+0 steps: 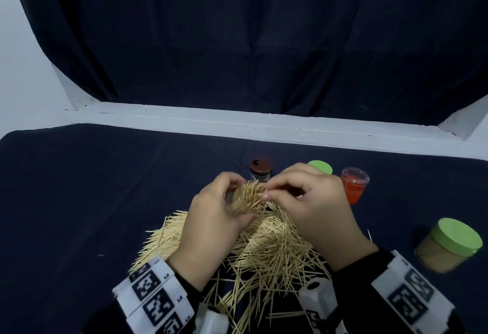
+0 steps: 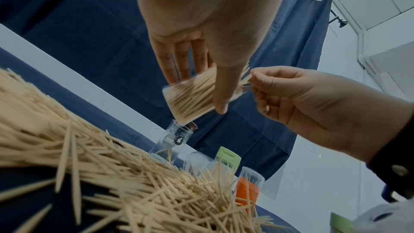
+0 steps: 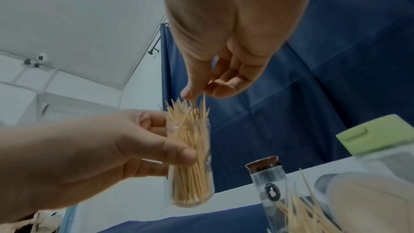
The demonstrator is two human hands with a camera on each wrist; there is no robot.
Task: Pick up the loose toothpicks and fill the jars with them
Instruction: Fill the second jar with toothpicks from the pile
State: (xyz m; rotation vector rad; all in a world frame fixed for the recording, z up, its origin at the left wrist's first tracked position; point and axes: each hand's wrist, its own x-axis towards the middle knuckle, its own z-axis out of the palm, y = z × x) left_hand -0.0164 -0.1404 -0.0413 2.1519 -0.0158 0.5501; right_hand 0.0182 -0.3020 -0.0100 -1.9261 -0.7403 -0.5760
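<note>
My left hand (image 1: pixel 241 197) grips a clear jar (image 1: pixel 248 199) packed with toothpicks and holds it tilted above the table. The jar (image 3: pixel 190 166) is lidless, and the toothpick tips stick out of its mouth. My right hand (image 1: pixel 266 191) is at that mouth, thumb and forefinger pinching the toothpick tips (image 3: pixel 201 102). In the left wrist view the jar (image 2: pixel 190 98) lies between my thumb and fingers. Below both hands a big pile of loose toothpicks (image 1: pixel 264 249) is spread on the dark blue cloth.
Behind my hands stand a clear jar with a brown lid (image 1: pixel 260 171), a green-lidded jar (image 1: pixel 320 167) and an open red jar (image 1: pixel 353 185). A green-lidded jar full of toothpicks (image 1: pixel 451 246) lies at the right. A white ledge (image 1: pixel 264 125) bounds the table's far edge.
</note>
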